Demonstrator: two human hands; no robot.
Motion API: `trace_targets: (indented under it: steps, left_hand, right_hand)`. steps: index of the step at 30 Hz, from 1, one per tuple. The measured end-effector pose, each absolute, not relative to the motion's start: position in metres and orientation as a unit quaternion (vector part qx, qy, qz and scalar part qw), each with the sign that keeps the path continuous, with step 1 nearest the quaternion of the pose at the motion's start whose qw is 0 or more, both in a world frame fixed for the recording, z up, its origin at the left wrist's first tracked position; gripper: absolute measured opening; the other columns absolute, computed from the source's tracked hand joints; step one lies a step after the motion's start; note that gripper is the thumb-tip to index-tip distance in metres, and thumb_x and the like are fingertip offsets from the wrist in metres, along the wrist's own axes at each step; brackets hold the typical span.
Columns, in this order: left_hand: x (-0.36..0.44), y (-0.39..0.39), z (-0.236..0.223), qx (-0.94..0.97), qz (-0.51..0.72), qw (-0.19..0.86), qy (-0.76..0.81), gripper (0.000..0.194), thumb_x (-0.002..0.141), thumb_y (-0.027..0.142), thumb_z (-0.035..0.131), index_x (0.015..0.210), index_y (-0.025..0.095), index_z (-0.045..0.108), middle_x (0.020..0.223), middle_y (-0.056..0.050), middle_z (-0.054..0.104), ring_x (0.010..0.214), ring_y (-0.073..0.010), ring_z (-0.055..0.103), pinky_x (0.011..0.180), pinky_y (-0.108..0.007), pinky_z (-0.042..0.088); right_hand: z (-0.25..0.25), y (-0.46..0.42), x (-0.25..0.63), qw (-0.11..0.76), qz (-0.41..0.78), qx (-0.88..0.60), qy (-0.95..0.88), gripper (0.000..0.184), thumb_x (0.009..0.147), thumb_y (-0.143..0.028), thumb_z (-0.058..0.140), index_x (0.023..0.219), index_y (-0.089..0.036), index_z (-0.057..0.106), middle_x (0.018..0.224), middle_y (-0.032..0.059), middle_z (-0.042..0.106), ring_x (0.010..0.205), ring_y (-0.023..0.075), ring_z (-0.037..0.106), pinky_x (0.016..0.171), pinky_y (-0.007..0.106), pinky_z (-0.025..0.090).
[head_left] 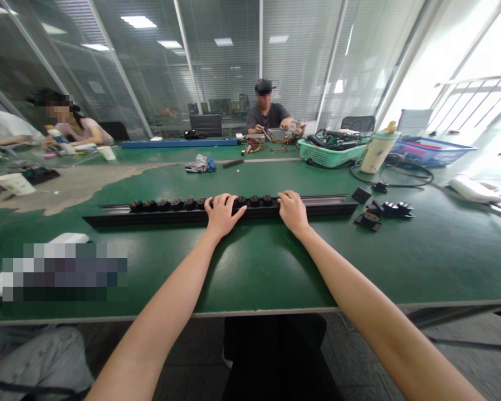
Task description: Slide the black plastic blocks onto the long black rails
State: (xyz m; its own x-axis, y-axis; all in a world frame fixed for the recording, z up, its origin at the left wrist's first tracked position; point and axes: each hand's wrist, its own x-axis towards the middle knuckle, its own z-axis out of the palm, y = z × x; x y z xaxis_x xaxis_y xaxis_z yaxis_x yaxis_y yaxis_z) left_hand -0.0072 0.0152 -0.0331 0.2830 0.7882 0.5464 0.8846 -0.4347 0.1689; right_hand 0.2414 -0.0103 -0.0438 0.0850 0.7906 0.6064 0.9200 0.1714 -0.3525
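Note:
A long black power strip housing (pixel 171 219) lies crosswise on the green table, open on top. Round black sockets (pixel 176 205) sit in a row along its channel. My left hand (pixel 223 214) is laid over the middle of the row, fingers bent over the far side and thumb apart on the near side, gripping the housing. At the right end of the row, my right hand (pixel 292 210) has its fingers curled and pressed down on a socket that they mostly hide. Loose black socket parts (pixel 368 220) and a socket block (pixel 398 209) lie just beyond the housing's right end.
A green basket (pixel 332 156) of cables, a cream tumbler (pixel 379 151) and a blue basket (pixel 434 153) stand at back right. A grey-blue cloth (pixel 200 164) lies beyond the housing. One person (pixel 269 114) sits opposite with wired parts; others sit at far left, near paper cups (pixel 14 184).

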Motion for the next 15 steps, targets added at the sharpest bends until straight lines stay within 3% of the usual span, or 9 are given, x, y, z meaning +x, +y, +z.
trace_targets:
  steps: [15]
  left_hand:
    - [-0.0075, 0.0169, -0.0347, -0.796, -0.296, 0.084, -0.521, 0.046, 0.102, 0.055, 0.047, 0.135, 0.028, 0.065, 0.141, -0.013, 0.061, 0.138, -0.0318, 0.047, 0.124, -0.056, 0.018]
  right_hand:
    - [-0.0373, -0.0173, 0.2424, 0.333, -0.094, -0.672, -0.655, 0.041, 0.102, -0.016, 0.042, 0.125, -0.022, 0.075, 0.132, 0.0133, 0.068, 0.116, 0.0280, 0.059, 0.087, 0.038, 0.053]
